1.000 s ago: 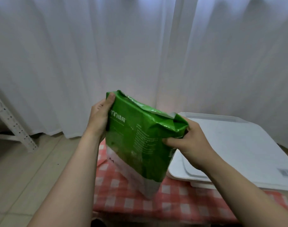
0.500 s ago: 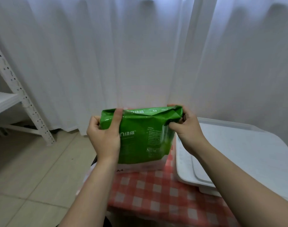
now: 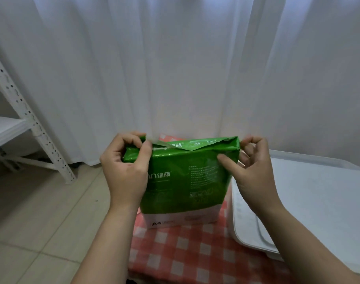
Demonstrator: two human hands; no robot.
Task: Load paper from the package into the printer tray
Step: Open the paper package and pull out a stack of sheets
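Note:
A green and white package of A4 paper [image 3: 187, 181] stands upright on its short end on the red-checked cloth. My left hand [image 3: 125, 171] grips its upper left corner, with thumb and fingers pinching the folded wrapper flap there. My right hand [image 3: 254, 171] holds the upper right corner, thumb pressed on the front face and fingers curled behind the edge. The wrapper's top fold looks sealed apart from a lifted bit at the left corner. The white printer [image 3: 310, 201] sits to the right of the package, its lid shut; no tray is visible.
A red and white checked cloth [image 3: 195, 253] covers the small table under the package and printer. White curtains [image 3: 175, 68] hang close behind. A white perforated metal shelf frame [image 3: 31, 124] stands at the left over a beige tiled floor [image 3: 42, 212].
The package has been turned from tilted to upright, facing me, and set on the cloth. Both hands have shifted up to its top corners, the left now pinching the flap.

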